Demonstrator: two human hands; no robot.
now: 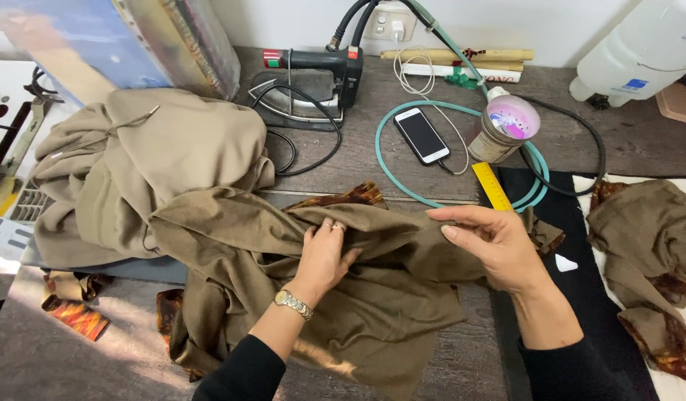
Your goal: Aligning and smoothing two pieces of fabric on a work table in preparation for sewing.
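1. Cloth (373, 297), an olive-brown piece, lies bunched across the front of the worktable (402, 148), its folds running from the middle toward the near edge. Judging from how it lies, the work in hand is sorting out a fold or edge; it goes best with the bulk resting flat on the table rather than hanging off.
2. Pile of lighter tan fabric (150, 163) sits at the back left, touching the olive piece. Keeping the two apart would help avoid catching the wrong layer.
3. Iron (306, 85) stands behind the pile with its cord and green hose (387, 174) looping near the cloth; the fold is better kept clear of them.
4. Left hand (324, 256) presses down on the cloth, fingers curled into a ridge of it, gripping. A firm hold here likely anchors the piece.
5. Right hand (491, 241) is open, fingers stretched flat over the cloth's right edge; whether the thumb pinches fabric below I cannot tell. A smooth outward stroke would flatten the crease.
6. Yellow ruler (493, 186) and phone (422, 135) lie just behind the right hand.
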